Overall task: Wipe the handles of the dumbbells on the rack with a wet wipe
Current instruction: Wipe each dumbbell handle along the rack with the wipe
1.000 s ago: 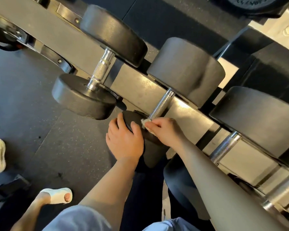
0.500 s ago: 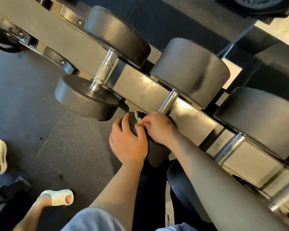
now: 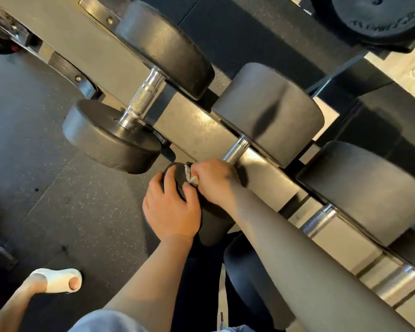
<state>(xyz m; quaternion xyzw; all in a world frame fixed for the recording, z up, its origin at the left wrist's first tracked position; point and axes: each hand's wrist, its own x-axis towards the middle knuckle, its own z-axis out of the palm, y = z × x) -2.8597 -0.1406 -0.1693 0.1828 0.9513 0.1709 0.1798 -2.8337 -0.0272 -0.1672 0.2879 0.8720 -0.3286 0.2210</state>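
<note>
Two hands worked on the middle dumbbell at the front edge of the rack.

Nearest, a foot in a white sandal (image 3: 58,280) stood on the dark floor (image 3: 34,152). The left hand (image 3: 171,208) rested on the near head of the middle dumbbell (image 3: 209,226), its fingers curved over the black rubber. Just beside it, the right hand (image 3: 213,179) was closed around the near end of the handle (image 3: 236,149), pinching a wet wipe (image 3: 192,177) against it; only a crumpled white corner of the wipe showed by the fingers. The far part of the knurled handle stayed bare. The dumbbell lay across the grey rail of the rack (image 3: 197,130). Another dumbbell (image 3: 139,109) sat toward the rack's left end, a bigger one (image 3: 359,188) toward its right end.
</note>
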